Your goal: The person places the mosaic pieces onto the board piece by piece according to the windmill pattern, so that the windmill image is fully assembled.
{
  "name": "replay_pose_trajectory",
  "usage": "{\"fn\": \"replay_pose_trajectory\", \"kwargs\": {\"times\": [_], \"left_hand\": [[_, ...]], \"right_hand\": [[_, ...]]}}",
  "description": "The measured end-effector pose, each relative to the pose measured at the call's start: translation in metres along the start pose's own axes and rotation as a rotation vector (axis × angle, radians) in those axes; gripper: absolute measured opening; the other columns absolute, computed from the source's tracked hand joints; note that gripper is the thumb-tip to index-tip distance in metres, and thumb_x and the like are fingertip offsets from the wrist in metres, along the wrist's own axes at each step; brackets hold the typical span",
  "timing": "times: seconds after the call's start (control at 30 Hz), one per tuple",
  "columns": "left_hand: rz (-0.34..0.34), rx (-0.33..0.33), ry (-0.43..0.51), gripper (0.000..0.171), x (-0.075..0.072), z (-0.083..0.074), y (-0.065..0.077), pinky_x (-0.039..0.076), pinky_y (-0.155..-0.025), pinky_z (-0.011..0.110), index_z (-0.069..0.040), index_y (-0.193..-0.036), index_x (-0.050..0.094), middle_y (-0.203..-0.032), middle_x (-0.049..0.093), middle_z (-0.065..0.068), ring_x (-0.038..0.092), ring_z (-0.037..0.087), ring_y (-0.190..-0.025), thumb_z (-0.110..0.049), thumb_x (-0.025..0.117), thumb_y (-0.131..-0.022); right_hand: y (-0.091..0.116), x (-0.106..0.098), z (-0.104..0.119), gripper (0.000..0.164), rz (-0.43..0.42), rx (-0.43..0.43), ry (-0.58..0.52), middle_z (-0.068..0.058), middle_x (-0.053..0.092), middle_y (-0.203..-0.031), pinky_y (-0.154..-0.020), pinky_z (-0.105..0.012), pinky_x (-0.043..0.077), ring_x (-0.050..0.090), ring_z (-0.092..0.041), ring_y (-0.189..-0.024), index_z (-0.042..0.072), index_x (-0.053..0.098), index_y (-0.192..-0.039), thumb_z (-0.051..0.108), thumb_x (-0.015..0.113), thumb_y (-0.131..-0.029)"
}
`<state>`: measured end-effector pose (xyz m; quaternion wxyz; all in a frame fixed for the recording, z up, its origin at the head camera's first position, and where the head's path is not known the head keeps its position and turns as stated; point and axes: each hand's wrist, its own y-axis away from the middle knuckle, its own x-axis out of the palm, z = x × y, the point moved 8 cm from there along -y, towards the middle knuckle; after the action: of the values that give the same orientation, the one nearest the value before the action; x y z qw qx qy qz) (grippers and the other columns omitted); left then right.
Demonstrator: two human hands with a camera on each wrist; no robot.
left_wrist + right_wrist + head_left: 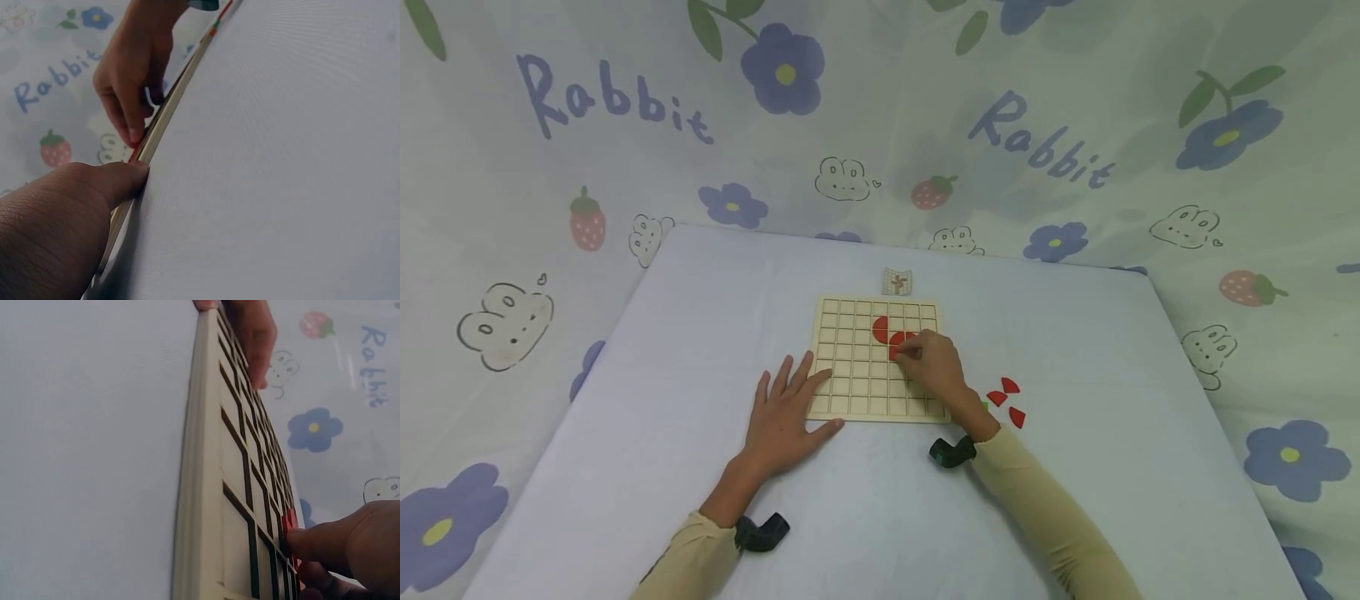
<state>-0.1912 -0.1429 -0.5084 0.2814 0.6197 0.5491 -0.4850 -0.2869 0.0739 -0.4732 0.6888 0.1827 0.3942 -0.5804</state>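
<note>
A pale wooden grid board point(852, 367) lies on the white table. My left hand point(781, 425) rests spread at its front left corner, fingers straight, thumb along the front edge. Over the right half of the board, my right hand point(934, 364) pinches a red piece point(893, 352) between thumb and fingertips, at the grid squares. That red piece point(289, 522) also shows at the thumb tip in the right wrist view. Left of it sits a red quarter-round shape point(881, 330) in the grid. Part of the red pieces is hidden under the right hand.
Several loose red pieces point(1017, 417) lie on the table right of the board, with a bit of a green piece point(985, 406) beside the right wrist. A small patterned card point(897, 282) lies behind the board. A printed curtain point(880, 125) hangs behind the table.
</note>
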Motion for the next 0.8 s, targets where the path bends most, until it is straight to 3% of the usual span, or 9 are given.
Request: {"fn": "replay_pose_trajectory", "kwargs": {"times": [0.27, 0.63, 0.8], "left_hand": [[0.005, 0.003, 0.016, 0.079, 0.001, -0.001, 0.001, 0.005, -0.112, 0.06, -0.022, -0.149, 0.042, -0.162, 0.02, 0.009, 0.01, 0.035, -0.148, -0.062, 0.062, -0.085], [-0.011, 0.012, 0.002, 0.078, 0.002, 0.001, 0.0, 0.006, -0.112, 0.06, -0.023, -0.149, 0.042, -0.162, 0.02, 0.008, 0.011, 0.036, -0.148, -0.063, 0.062, -0.084], [-0.007, 0.01, 0.0, 0.078, 0.002, 0.002, 0.0, 0.005, -0.112, 0.06, -0.023, -0.149, 0.042, -0.162, 0.019, 0.009, 0.01, 0.036, -0.148, -0.063, 0.062, -0.084]], "right_hand": [[0.011, -0.017, -0.018, 0.013, -0.027, 0.03, -0.079, 0.0, 0.063, -0.079, -0.057, -0.03, 0.045, 0.054, -0.016, -0.068, 0.005, 0.077, -0.099, 0.009, 0.073, -0.087], [0.043, -0.051, -0.054, 0.012, 0.001, 0.164, -0.041, -0.003, 0.064, -0.083, -0.054, -0.031, 0.045, 0.056, -0.018, -0.069, 0.006, 0.076, -0.097, 0.013, 0.073, -0.087], [0.054, -0.068, -0.068, 0.016, 0.021, 0.212, 0.036, -0.003, 0.064, -0.086, -0.054, -0.031, 0.045, 0.055, -0.017, -0.07, 0.008, 0.075, -0.1, 0.016, 0.074, -0.086]]}}
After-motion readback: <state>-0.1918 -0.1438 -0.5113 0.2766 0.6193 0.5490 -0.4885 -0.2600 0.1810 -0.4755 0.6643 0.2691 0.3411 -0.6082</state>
